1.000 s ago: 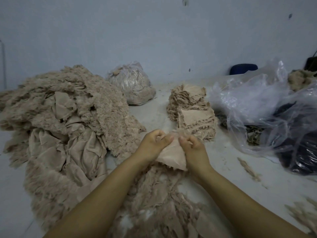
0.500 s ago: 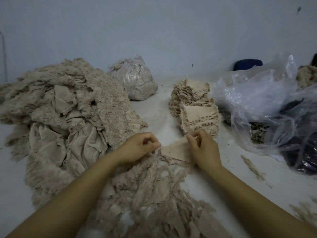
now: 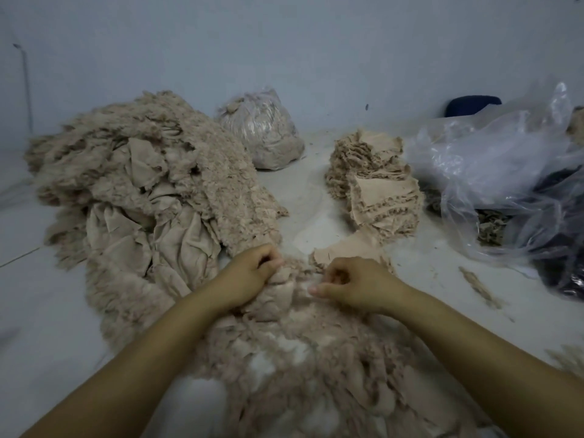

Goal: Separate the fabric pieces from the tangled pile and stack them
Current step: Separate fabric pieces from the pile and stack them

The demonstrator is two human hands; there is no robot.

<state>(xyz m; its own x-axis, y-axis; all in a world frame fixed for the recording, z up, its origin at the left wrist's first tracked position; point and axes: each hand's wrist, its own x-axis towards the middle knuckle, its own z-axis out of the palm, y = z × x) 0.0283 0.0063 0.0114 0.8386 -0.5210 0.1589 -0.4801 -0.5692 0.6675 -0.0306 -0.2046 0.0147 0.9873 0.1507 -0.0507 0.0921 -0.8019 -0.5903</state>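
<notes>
A tangled pile of beige fleecy fabric pieces (image 3: 300, 358) spreads over the surface in front of me. My left hand (image 3: 249, 275) rests at the pile's far edge, its curled fingers gripping a fluffy fabric piece (image 3: 286, 273). My right hand (image 3: 355, 286) lies on the pile beside it with fingers curled and thumb stretched left; I see nothing plainly held in it. Just beyond the right hand a flat separated piece (image 3: 346, 248) lies on a low heap. Farther back stands the tall stack of sorted pieces (image 3: 379, 191).
A big heap of beige fabric (image 3: 136, 191) fills the left side. A stuffed clear bag (image 3: 262, 131) sits by the wall. Crumpled clear plastic bags (image 3: 505, 172) with dark contents lie at the right. A fabric scrap (image 3: 478, 286) lies on the pale surface (image 3: 41, 311).
My right hand laid the flat piece down near the stack, let go, and came back to the tangled pile. My left hand shifted slightly right along the pile edge.
</notes>
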